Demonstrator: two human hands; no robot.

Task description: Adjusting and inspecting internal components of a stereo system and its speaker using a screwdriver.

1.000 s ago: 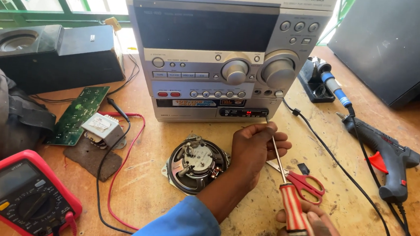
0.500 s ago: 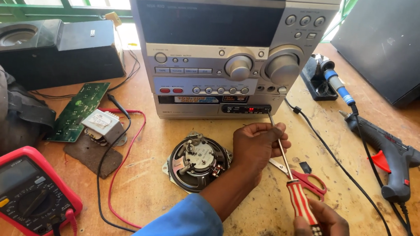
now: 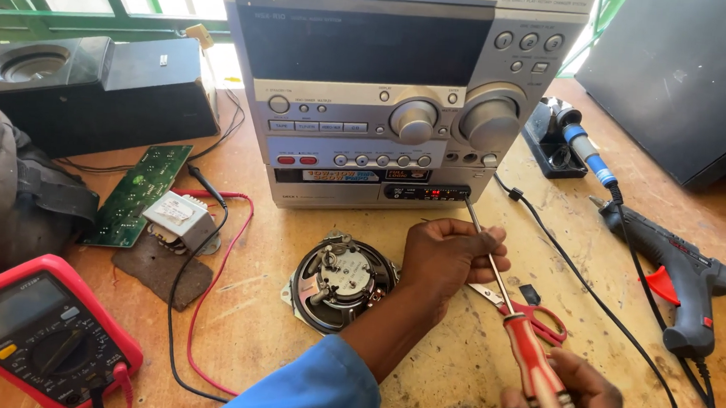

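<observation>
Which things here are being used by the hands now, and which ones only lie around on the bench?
In use: screwdriver, held by right hand and steadied by left hand; silver stereo unit at its tip.

Lying about: speaker driver, red scissors, glue gun, multimeter, circuit board.

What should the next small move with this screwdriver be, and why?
Probably seat the tip squarely and turn gently: the right hand grips the screwdriver, the left hand steadies its shaft, and the tip meets the stereo front's lower edge.
</observation>
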